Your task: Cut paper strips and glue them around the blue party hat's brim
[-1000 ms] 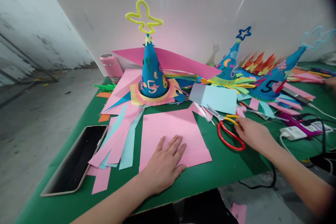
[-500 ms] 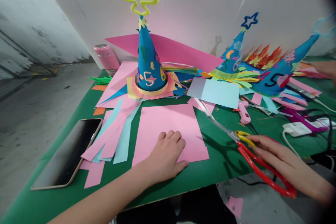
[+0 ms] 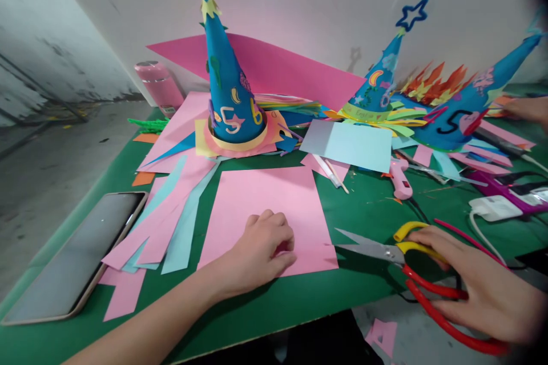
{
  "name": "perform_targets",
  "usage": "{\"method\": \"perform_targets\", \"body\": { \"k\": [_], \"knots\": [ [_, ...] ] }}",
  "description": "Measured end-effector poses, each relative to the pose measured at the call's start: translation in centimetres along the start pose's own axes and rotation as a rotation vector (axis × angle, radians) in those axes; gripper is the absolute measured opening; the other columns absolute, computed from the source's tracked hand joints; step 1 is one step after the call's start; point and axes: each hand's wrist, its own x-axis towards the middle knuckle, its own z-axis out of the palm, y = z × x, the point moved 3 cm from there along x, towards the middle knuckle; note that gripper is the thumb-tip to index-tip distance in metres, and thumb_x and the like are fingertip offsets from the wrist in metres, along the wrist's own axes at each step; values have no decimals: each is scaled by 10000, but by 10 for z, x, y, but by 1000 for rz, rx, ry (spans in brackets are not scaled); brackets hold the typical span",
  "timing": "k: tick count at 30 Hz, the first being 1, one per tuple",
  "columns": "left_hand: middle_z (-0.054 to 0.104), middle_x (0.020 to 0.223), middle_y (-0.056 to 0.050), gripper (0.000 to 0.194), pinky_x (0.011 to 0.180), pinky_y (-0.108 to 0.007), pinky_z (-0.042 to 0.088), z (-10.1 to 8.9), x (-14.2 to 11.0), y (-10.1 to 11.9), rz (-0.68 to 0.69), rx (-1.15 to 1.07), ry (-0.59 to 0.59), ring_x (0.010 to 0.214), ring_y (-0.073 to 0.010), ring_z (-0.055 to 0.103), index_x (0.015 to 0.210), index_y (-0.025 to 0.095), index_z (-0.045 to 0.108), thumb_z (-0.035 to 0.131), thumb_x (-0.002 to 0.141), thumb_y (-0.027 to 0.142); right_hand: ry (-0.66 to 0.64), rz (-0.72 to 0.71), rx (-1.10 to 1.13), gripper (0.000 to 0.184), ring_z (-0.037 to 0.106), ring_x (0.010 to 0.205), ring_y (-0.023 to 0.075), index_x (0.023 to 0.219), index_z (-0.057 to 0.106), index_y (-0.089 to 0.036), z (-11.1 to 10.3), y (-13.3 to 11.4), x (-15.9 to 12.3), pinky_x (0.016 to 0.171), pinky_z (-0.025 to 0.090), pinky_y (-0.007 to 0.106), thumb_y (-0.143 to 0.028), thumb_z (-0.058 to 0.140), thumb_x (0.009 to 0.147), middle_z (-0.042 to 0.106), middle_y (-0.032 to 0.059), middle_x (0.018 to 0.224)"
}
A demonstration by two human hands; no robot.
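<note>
My left hand [image 3: 264, 248] rests on a sheet of pink paper [image 3: 265, 188], fingers curled, pressing it to the green table; what lies under the fingertips is hidden. In my right hand [image 3: 475, 279] is a pair of scissors [image 3: 396, 254] with red and yellow handles. Their blades are parted and point left, the lower tip at the sheet's right edge. Behind the sheet stands a blue cone hat [image 3: 231, 97] with cut-out numbers on it. Left of the sheet lie pink and light blue paper strips [image 3: 171, 222].
A phone [image 3: 77, 262] lies at the left. Two more cone hats [image 3: 381, 85], light blue paper [image 3: 355, 145], a pink glue gun [image 3: 400, 179] and a purple power strip [image 3: 505, 191] are to the right. A pink bottle [image 3: 158, 85] stands behind. Another person's hand [image 3: 524, 111] shows far right.
The scissors have swung down from pointing up-left, their blades have parted, and their tip has come to the sheet's right edge. My left hand stays on the paper, fingers more curled.
</note>
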Motion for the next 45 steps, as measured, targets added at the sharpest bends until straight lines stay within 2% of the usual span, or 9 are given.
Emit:
{"method": "perform_targets", "body": {
  "k": [3,9,15,22,25,28,32,37,45],
  "knots": [
    [528,790,-7,108,776,-344,366,0,0,0,7,-28,18,805,-173,460,686,176,537,525,794,169,9,-34,-95,643,582,1076,283,1190,477,-341,1,5,0,857,531,356,-324,708,590,581,62,1197],
    [525,779,-4,126,788,-345,365,1,-1,2,-10,-84,34,808,-168,461,668,172,529,523,791,143,-20,-118,-174,663,571,1090,298,1239,472,-311,-2,9,4,857,524,398,-364,679,612,560,87,1244],
    [520,774,-9,127,797,-364,369,1,-2,1,-8,-103,29,800,-176,459,670,176,522,527,794,147,-172,-153,-131,612,584,1056,305,1236,484,-248,-9,-5,15,834,520,435,-342,610,645,530,108,1268],
    [537,786,-13,134,795,-374,365,2,4,-4,25,-47,48,816,-187,465,675,174,538,549,809,171,-229,-212,-162,513,599,1004,296,1193,540,-225,-13,-19,32,793,511,423,-421,595,722,569,124,1194],
    [560,858,-43,89,776,-382,370,6,3,-6,57,61,115,859,-211,482,774,174,571,514,839,197,-246,-219,-151,514,594,1000,290,1194,548,-222,-14,-20,38,791,501,406,-422,607,725,565,121,1198],
    [583,1077,-81,216,884,-441,319,12,-2,-1,225,195,175,1048,-248,477,1042,197,572,403,908,191,-243,-236,-141,524,599,979,273,1202,545,-231,-14,-20,38,770,504,383,-430,620,723,566,109,1193],
    [391,1432,-31,376,1053,-525,56,23,-4,6,457,315,16,1345,-266,244,1341,271,389,320,973,306,-207,-256,-157,531,619,917,254,1200,540,-239,-12,-18,36,722,517,374,-408,640,708,577,101,1167],
    [225,1504,-47,547,1053,-586,41,26,1,4,414,341,-113,1373,-318,177,1410,258,298,335,932,520,-189,-273,-146,545,613,945,249,1221,531,-238,-12,-17,33,743,521,372,-415,638,717,564,103,1194],
    [232,1502,-57,589,1073,-570,54,27,-1,3,431,350,-71,1373,-315,186,1411,264,308,354,906,562,-202,-269,-128,547,613,938,265,1240,521,-227,-10,-18,32,746,524,398,-411,626,735,550,124,1206]
  ]
}}
